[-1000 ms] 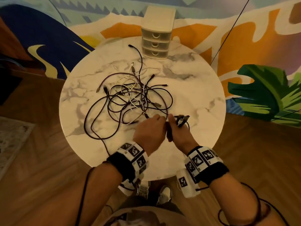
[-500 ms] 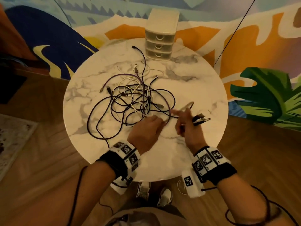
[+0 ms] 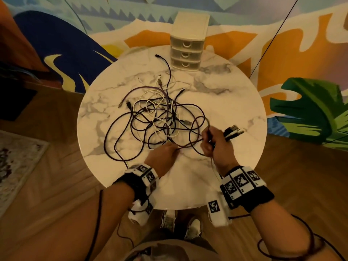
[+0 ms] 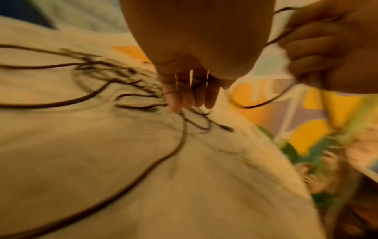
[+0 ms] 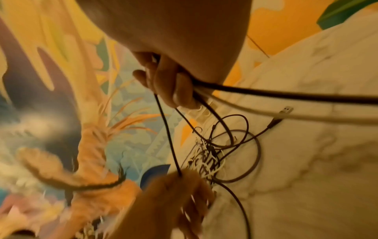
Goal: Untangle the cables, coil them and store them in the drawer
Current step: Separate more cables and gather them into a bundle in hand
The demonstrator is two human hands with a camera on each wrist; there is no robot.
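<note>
Cables (image 3: 162, 117) tangled mid-table (image 3: 235, 102), drawer unit (image 3: 188, 44) at far edge; right hand (image 3: 216, 146) fisted around several strands, left hand (image 3: 163, 157) pinching one dark strand at the pile's near side.

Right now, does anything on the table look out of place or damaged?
Only the expected mess: the cables lie knotted mid-table. No visible damage. The drawer unit stands upright, all drawers closed.
</note>
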